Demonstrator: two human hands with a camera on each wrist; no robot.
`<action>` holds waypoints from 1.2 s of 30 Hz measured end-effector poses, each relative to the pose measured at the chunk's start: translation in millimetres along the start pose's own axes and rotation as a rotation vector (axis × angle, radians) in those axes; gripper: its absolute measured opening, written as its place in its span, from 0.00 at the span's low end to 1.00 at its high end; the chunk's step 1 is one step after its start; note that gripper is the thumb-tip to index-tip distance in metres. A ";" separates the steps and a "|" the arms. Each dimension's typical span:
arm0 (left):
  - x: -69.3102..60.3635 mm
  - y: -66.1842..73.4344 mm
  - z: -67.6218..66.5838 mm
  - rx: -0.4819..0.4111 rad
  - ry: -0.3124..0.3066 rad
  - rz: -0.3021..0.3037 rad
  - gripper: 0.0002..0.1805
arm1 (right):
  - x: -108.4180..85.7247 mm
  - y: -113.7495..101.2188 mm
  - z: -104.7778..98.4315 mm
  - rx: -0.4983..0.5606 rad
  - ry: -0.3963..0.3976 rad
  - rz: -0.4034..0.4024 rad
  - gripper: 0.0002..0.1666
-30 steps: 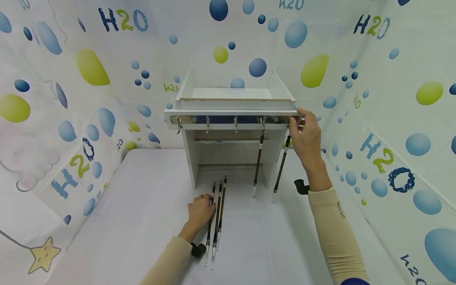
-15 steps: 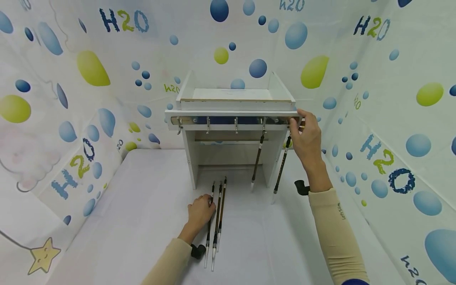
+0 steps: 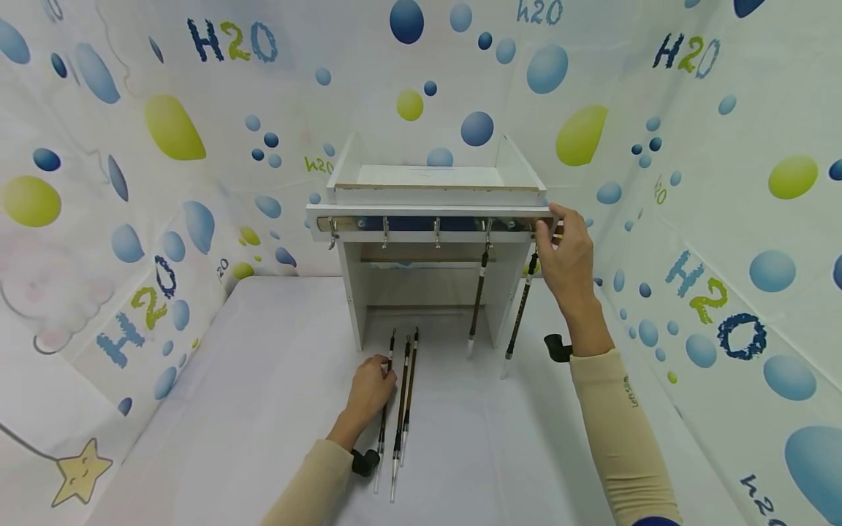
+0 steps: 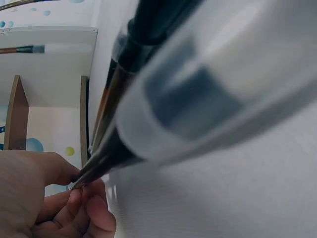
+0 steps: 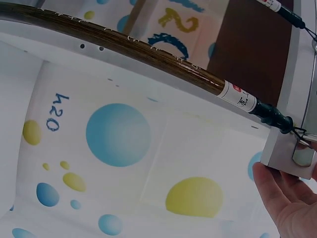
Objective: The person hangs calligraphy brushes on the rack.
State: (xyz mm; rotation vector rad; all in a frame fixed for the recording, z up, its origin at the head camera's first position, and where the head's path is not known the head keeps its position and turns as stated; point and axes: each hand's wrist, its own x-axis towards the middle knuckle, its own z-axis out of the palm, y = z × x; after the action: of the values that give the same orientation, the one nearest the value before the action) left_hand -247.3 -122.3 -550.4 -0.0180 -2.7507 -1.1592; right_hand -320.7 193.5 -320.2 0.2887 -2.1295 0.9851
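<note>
My left hand point(image 3: 370, 391) pinches a calligraphy brush point(image 3: 383, 431) near its upper end, low over the white table. In the left wrist view, thumb and fingers meet on this brush point(image 4: 106, 161), whose clear cap looms close to the camera. Two more brushes point(image 3: 400, 409) lie just to its right. My right hand point(image 3: 569, 259) grips the right end of the hook rail point(image 3: 408, 223), thumb in front. From the rail's right-hand hooks hang two brushes, one inner brush point(image 3: 479, 292) and one outer brush point(image 3: 522, 307) beside my right hand.
The rail fronts a white wooden shelf point(image 3: 351, 299) with an open top tray point(image 3: 427, 175). Three hooks, including the middle hook point(image 3: 437, 232), carry nothing. A patterned sheet point(image 3: 289, 95) covers the walls behind and at both sides.
My left hand has shifted slightly left and up, drawing its brush a little apart from the other two. The inner hanging brush sways slightly. My right hand stays on the rail.
</note>
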 end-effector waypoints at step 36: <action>2.0 64.6 -46.4 -0.102 0.136 0.175 0.19 | -0.2 0.8 0.2 -0.011 0.002 0.000 0.25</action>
State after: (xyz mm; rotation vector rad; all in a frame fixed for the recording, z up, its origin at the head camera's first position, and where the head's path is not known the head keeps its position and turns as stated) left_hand -238.2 -110.1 -472.3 -0.1813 -2.5130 -1.2041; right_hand -321.1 193.8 -320.8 0.2819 -2.1325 0.9731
